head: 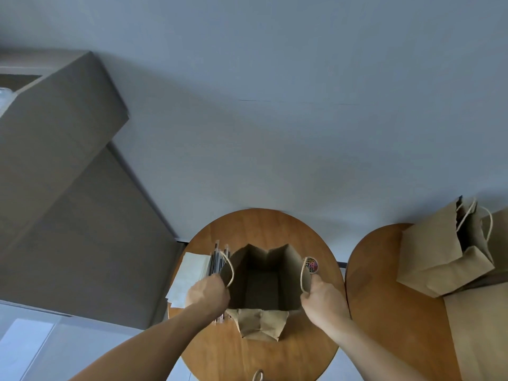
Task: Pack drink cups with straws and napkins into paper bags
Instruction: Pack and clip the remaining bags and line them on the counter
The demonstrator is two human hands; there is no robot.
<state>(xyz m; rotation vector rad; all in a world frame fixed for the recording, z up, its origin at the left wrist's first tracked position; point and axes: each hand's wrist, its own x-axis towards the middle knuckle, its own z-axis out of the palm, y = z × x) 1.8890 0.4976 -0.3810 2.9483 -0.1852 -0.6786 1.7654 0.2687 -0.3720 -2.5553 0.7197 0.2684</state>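
A brown paper bag [261,321] stands open on the round wooden table [255,226], its inside dark and empty as far as I can see. My left hand [207,296] grips the bag's left rim by the rope handle. My right hand [324,298] grips the right rim beside the other handle. Left of the bag lie white napkins [188,276] and several wrapped straws [215,259]. Something round and colourful [312,265] peeks out behind the bag's right edge; I cannot tell what it is.
A second round table [384,284] stands at the right, bearing another brown paper bag [439,257] with rope handles and flat brown paper [483,325]. Large cardboard boxes [63,160] fill the left. A rope loop [257,376] shows at the bottom edge.
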